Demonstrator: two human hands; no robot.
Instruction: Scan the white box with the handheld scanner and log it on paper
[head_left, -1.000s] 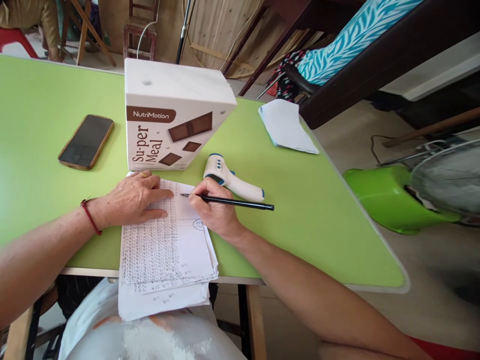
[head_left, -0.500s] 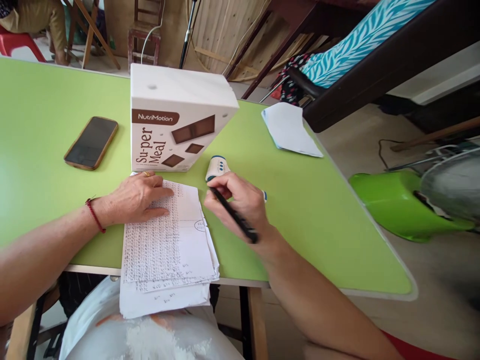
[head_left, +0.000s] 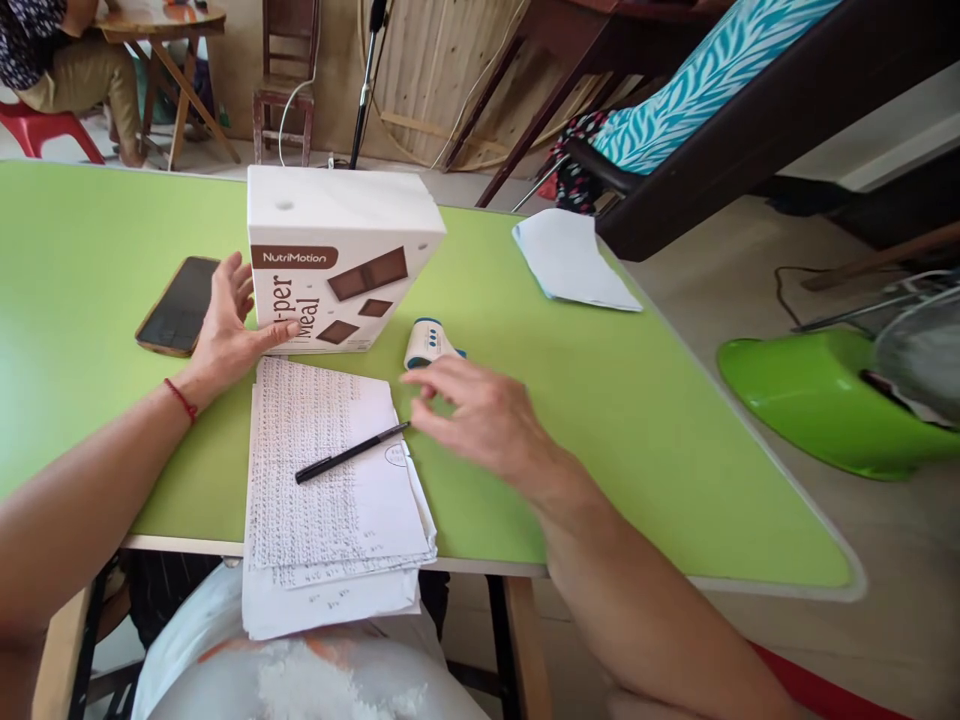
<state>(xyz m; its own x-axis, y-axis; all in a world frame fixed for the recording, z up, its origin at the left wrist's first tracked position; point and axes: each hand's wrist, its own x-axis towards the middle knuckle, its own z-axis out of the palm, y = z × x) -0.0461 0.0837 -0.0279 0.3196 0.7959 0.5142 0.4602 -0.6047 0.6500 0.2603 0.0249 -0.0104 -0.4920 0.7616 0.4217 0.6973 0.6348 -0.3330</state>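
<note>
My left hand [head_left: 231, 318] is at the lower left edge of a white box [head_left: 345, 205] printed "NutriMotion" and "Meal". Its thumb lies across the front face and its fingers bend along the left side. Handwritten sheets [head_left: 315, 520] lie stacked in front of the box, hanging over the table's near edge. A black pen [head_left: 349, 453] rests slantwise on the top sheet. Just right of the pen, my right hand [head_left: 480, 410] hovers with nothing in it, its fingers loosely bent and apart. A white-and-blue handheld device [head_left: 429, 343] lies just beyond it, partly covered by the hand.
A phone [head_left: 178, 306] lies left of my left hand on the green table [head_left: 637, 450]. Folded white paper [head_left: 574, 260] lies at the far right. Beyond the right edge is a green plastic stool [head_left: 817, 400]. A person [head_left: 82, 75] sits at a wooden table in the back left.
My left hand has left the sheets and moved up and left to the box. The right hand has let go of the pen, which now lies on the papers.
</note>
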